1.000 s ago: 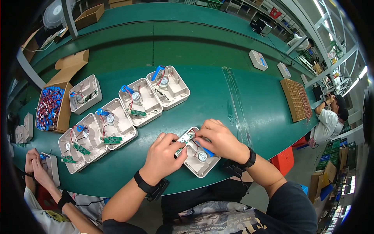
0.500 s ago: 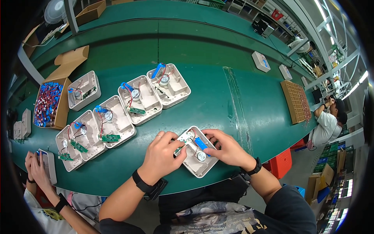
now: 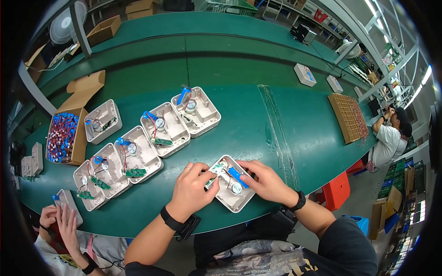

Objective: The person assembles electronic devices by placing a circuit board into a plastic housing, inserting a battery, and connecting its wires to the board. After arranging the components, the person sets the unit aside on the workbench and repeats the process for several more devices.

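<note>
In front of me a white plastic housing (image 3: 224,195) sits on the bench, tilted to my view. Inside it are a blue cylindrical battery (image 3: 236,175), a round silver speaker (image 3: 236,188) and thin wires. My left hand (image 3: 191,189) is closed at the housing's left edge, its thumb and fingers pinching a small green circuit board (image 3: 210,183), partly hidden by the fingers. My right hand (image 3: 266,185) grips the housing's right side, with the thumb against the battery and the fingers along the outer wall.
Several similar housings (image 3: 138,158) with boards and batteries stand in a slanting row at left. Behind them is a cardboard box (image 3: 79,142) of wired blue parts. A co-worker's hands (image 3: 64,225) work at lower left. A gridded brown tray (image 3: 346,120) lies far right, near another person.
My right thumb has shifted up along the battery, and the fingers lie closer to the housing wall. The left hand stays at the board. The whole view has tilted slightly.
</note>
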Available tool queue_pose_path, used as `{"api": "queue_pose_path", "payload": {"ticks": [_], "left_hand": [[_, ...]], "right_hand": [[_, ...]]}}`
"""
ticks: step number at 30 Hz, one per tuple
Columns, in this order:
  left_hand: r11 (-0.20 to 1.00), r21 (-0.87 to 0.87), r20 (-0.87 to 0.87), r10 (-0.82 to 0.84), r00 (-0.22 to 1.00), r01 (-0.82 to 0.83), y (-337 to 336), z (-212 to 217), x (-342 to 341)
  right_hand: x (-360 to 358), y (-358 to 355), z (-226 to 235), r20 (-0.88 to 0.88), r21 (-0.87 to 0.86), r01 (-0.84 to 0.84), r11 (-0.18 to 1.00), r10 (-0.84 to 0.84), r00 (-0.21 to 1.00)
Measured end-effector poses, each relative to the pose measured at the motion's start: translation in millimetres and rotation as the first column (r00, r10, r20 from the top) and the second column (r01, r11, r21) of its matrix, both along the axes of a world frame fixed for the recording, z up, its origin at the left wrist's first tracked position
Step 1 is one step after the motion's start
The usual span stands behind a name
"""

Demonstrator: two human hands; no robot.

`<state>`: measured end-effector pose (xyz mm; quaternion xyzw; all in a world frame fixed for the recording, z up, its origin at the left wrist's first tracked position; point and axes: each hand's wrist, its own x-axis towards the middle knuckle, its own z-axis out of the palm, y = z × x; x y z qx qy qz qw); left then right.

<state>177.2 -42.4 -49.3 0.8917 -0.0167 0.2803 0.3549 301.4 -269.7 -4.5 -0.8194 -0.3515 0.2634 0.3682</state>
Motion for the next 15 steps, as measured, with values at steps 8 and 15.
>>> {"api": "queue_pose_path", "payload": {"ticks": [8, 15], "left_hand": [[0.994, 0.045, 0.053, 0.093, 0.994, -0.096, 8.2, 12.7, -4.4], [0.957, 0.117, 0.000, 0.269, 0.963, -0.267, 24.2, 4.4, 12.0]], "right_hand": [[-41.8, -37.7, 10.1, 0.574, 0.075, -0.149, 0.986, 0.079, 0.815], [-19.4, -52.6, -16.6, 0.563, 0.077, -0.225, 0.971, 0.144, 0.814]]}}
